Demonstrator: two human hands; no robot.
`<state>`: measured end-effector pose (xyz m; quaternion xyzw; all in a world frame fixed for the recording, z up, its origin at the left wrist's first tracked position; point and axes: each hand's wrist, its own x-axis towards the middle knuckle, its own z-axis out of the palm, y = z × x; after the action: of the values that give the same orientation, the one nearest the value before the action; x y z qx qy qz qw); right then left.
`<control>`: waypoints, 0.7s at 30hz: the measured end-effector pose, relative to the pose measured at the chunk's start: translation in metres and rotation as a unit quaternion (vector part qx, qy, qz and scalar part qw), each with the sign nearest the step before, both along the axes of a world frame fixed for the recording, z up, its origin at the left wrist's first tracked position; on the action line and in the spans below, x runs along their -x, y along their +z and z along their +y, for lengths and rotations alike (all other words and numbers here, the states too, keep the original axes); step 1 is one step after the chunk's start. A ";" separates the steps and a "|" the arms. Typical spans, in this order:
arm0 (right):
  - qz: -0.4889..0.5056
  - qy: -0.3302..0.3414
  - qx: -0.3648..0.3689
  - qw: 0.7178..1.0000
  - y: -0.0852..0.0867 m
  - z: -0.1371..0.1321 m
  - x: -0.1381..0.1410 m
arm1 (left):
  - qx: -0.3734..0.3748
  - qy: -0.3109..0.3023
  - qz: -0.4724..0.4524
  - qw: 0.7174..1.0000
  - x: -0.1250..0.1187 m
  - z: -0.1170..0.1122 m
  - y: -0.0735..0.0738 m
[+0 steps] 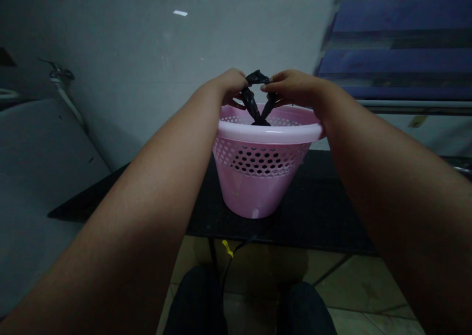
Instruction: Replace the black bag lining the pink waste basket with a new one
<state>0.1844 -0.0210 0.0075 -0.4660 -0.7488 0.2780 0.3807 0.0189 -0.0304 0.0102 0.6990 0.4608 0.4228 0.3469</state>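
Note:
A pink plastic basket (254, 192), its upper wall pierced with holes, stands upright on a black table. Above its rim, a black plastic bag (250, 104) is twisted into strands that form a loop, and the rest of it drops inside the basket out of sight. My left hand (233, 86) pinches the left side of the loop. On the other side, my right hand (289, 85) grips the loop between thumb and fingers. Both forearms reach in around the basket's sides.
The black table (317, 197) extends to both sides under the basket. A pale wall (177, 54) rises behind it. At left are a tap (61, 74) and a large grey surface (44, 177); blue slats (401, 15) are at upper right. A yellow tie (227, 248) hangs near my knees.

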 end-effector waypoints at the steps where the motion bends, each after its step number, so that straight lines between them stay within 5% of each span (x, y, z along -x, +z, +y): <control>1: 0.000 -0.001 0.001 1.000 0.000 0.002 -0.001 | -0.003 -0.001 -0.002 1.000 0.000 0.000 0.000; 21: 0.003 -0.023 -0.016 1.000 -0.001 0.002 0.002 | 0.030 -0.016 0.012 0.999 -0.004 0.001 0.000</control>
<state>0.1822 -0.0187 0.0069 -0.4757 -0.7413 0.2585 0.3968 0.0231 -0.0295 0.0099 0.7001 0.4665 0.3948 0.3691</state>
